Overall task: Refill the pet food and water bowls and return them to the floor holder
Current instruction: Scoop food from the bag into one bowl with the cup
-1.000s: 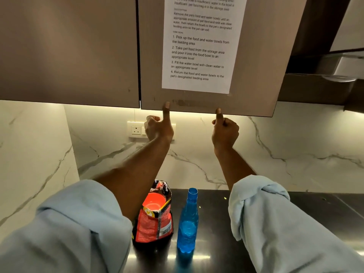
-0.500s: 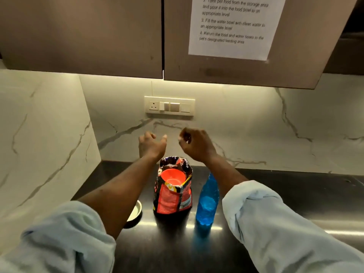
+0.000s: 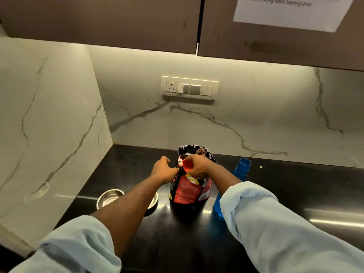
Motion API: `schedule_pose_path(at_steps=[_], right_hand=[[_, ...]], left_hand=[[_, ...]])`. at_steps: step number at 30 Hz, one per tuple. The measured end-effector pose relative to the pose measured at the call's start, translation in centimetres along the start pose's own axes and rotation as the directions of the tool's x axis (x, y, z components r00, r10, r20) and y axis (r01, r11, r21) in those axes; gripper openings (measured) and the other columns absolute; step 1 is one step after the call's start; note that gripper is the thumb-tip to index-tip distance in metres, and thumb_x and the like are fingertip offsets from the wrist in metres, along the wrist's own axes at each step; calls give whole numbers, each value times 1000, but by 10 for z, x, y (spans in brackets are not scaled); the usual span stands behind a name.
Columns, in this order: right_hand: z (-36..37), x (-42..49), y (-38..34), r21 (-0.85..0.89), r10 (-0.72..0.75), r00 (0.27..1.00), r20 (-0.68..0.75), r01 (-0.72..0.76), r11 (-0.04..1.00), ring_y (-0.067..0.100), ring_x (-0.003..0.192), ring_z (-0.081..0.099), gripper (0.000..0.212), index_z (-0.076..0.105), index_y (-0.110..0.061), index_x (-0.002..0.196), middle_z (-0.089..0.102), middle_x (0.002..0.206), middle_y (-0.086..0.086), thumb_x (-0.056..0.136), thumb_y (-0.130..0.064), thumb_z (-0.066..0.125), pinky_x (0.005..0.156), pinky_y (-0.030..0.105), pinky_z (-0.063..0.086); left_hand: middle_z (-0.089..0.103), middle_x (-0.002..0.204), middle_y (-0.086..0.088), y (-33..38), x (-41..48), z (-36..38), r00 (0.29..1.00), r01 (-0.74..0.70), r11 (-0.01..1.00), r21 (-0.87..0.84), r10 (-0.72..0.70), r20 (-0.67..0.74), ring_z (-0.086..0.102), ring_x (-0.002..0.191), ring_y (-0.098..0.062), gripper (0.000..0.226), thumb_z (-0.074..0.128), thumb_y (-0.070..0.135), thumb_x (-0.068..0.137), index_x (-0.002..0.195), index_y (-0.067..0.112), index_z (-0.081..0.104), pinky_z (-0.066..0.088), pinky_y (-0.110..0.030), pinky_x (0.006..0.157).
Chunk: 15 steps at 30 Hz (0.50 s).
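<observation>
A red and black pet food bag (image 3: 189,192) stands open on the black counter (image 3: 295,186). My right hand (image 3: 199,166) is at its mouth, fingers closed on an orange scoop cup (image 3: 186,166) that sits in the opening. My left hand (image 3: 163,170) pinches the bag's left rim. Left of the bag stands a steel bowl (image 3: 109,198), which looks empty. A second steel bowl (image 3: 154,200) is mostly hidden under my left forearm. Right of the bag stands an uncapped blue water bottle (image 3: 243,167), partly behind my right sleeve.
Marble walls close the counter at the back and on the left. A switch panel (image 3: 190,88) is on the back wall. Brown wall cabinets (image 3: 118,22) hang overhead, and the right door carries a printed sheet (image 3: 291,12).
My hands left the cabinet door's lower edge and came down to the bag. The right hand now grips the orange cup and the left the rim. The view tilted down, and the bowls came into view.
</observation>
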State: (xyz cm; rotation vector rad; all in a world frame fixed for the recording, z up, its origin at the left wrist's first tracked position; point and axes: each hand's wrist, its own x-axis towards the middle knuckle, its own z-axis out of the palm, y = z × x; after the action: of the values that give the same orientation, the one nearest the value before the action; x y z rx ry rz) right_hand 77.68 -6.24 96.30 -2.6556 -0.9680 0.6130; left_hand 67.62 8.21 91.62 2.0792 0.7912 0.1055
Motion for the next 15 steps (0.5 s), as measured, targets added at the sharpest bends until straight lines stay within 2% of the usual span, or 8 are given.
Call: schedule_pose_path(at_steps=[3, 5, 7, 11, 13, 15], right_hand=[[-3, 4, -2, -62, -20, 999, -32, 18, 998, 31, 131, 60, 68, 56, -19, 150, 65, 142, 10, 87, -29, 81, 110, 43, 52], [3, 7, 0, -78, -5, 999, -51, 1, 997, 31, 134, 58, 75, 52, -21, 152, 63, 145, 9, 85, -33, 83, 112, 46, 50], [9, 9, 1, -105, 6, 998, -63, -12, 994, 31, 136, 57, 79, 47, -21, 154, 61, 148, 9, 86, -37, 82, 113, 47, 50], [13, 13, 1, -179, -8, 982, -190, -26, 983, 33, 131, 59, 62, 56, -25, 146, 64, 139, 9, 90, -28, 81, 103, 47, 54], [10, 16, 1, -256, -18, 965, -263, -52, 965, 31, 128, 59, 49, 65, -23, 138, 65, 135, 9, 91, -21, 79, 101, 45, 52], [6, 19, -1, -322, -18, 968, -252, -66, 944, 30, 124, 61, 44, 69, -21, 134, 68, 132, 8, 91, -19, 76, 100, 43, 52]], left_hand=[[72, 111, -15, -5, 2, 6, 1000, 17, 988, -152, -14, 21, 67, 93, -25, 38, 62, 42, 99, 116, 8, 60, 56, -48, 90], [74, 99, -13, -5, 2, 8, 1000, 8, 984, -180, -5, 17, 64, 82, -22, 53, 62, 59, 96, 106, 8, 63, 55, -45, 80], [72, 94, -9, -4, 0, 9, 999, -9, 987, -157, 15, 32, 64, 83, -21, 62, 63, 69, 91, 102, 8, 65, 51, -38, 74], [68, 82, -6, -7, 4, 11, 998, -4, 987, -160, 15, 68, 63, 74, -18, 43, 67, 54, 93, 86, 12, 61, 51, -36, 70], [67, 81, -9, -7, 6, 9, 996, -15, 986, -168, 28, 79, 64, 76, -21, 38, 68, 48, 94, 81, 14, 60, 52, -38, 71], [69, 84, -15, -7, 6, 7, 995, -22, 985, -170, 38, 94, 65, 80, -24, 35, 68, 45, 95, 80, 14, 61, 52, -39, 73]])
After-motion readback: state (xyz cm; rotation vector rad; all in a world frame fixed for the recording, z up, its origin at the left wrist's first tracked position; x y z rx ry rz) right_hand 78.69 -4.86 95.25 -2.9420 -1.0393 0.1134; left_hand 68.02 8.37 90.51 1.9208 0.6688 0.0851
